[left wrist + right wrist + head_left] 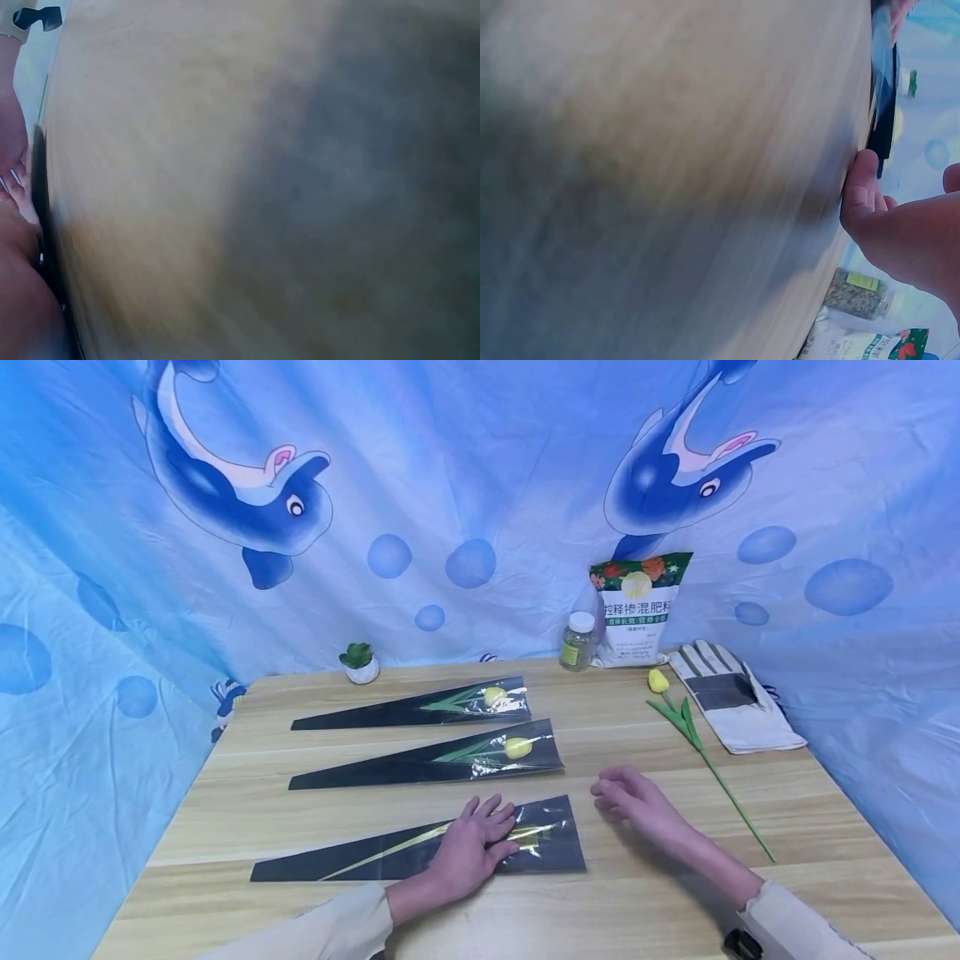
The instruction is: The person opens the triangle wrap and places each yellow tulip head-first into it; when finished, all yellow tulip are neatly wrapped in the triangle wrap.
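In the head view my left hand (471, 852) rests with fingers spread on the nearest black flower sleeve (562, 839), a tapered, clear-fronted wrapper with a yellow stripe and gold print. My right hand (637, 802), fingers loosely bent and holding nothing, is just right of that sleeve's wide end. Beyond it lie two more sleeves, the middle one (352, 777) and the far one (360, 717), each with a yellow tulip inside. A loose yellow tulip (686, 724) with green leaves lies to the right. The left wrist view shows mostly blurred tabletop.
A white work glove (738, 714) lies at the right. Along the back stand a fertilizer bag (637, 622), a white-capped jar (576, 647) and a small potted plant (360, 664). Blue dolphin-print cloth (480, 485) hangs behind the wooden table (210, 827).
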{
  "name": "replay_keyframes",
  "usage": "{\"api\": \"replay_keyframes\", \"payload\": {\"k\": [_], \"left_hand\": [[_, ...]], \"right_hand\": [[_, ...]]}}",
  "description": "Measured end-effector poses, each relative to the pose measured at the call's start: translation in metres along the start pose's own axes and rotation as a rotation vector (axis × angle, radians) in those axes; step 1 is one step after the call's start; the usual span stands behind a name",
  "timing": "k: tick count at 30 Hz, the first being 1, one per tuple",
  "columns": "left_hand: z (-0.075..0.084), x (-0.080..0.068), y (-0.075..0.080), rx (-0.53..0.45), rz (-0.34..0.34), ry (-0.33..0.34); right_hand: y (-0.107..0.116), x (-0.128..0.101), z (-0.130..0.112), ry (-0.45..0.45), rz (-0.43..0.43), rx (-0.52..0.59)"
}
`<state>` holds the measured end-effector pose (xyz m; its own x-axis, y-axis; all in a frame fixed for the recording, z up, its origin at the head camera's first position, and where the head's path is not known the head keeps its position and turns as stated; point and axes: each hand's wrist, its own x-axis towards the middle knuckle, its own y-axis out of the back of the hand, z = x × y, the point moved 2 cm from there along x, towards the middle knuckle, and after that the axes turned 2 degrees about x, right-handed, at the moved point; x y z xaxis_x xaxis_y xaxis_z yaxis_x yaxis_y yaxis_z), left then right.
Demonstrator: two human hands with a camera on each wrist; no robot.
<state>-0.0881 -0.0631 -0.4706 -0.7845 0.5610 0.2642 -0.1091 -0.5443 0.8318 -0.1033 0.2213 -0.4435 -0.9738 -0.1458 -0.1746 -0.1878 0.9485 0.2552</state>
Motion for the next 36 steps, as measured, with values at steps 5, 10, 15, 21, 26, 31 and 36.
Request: {"api": "replay_keyframes", "payload": {"k": [5, 10, 15, 21, 26, 31, 36], "left_hand": [[-0.001, 0.001, -0.002, -0.037, 0.069, -0.006], [-0.002, 0.002, -0.002, -0.103, 0.121, -0.007], [-0.001, 0.001, -0.003, -0.144, 0.147, -0.012], [0.0, 0.003, -0.002, -0.178, 0.2, -0.013], [0.001, 0.005, -0.001, -0.212, 0.263, -0.035], [0.0, 0.006, -0.001, -0.21, 0.299, -0.064], [0.0, 0.007, -0.002, -0.193, 0.283, -0.066]], "right_hand": [[-0.001, -0.001, 0.0, 0.0, -0.011, -0.014], [-0.003, -0.003, -0.001, 0.014, -0.035, -0.008], [-0.007, -0.007, -0.001, 0.032, -0.093, 0.006], [-0.01, -0.008, -0.004, 0.037, -0.11, 0.037], [-0.011, -0.008, -0.007, 0.065, -0.079, 0.028], [-0.015, -0.01, -0.015, 0.12, -0.011, 0.033], [-0.022, -0.011, -0.017, 0.121, 0.013, 0.035]]}}
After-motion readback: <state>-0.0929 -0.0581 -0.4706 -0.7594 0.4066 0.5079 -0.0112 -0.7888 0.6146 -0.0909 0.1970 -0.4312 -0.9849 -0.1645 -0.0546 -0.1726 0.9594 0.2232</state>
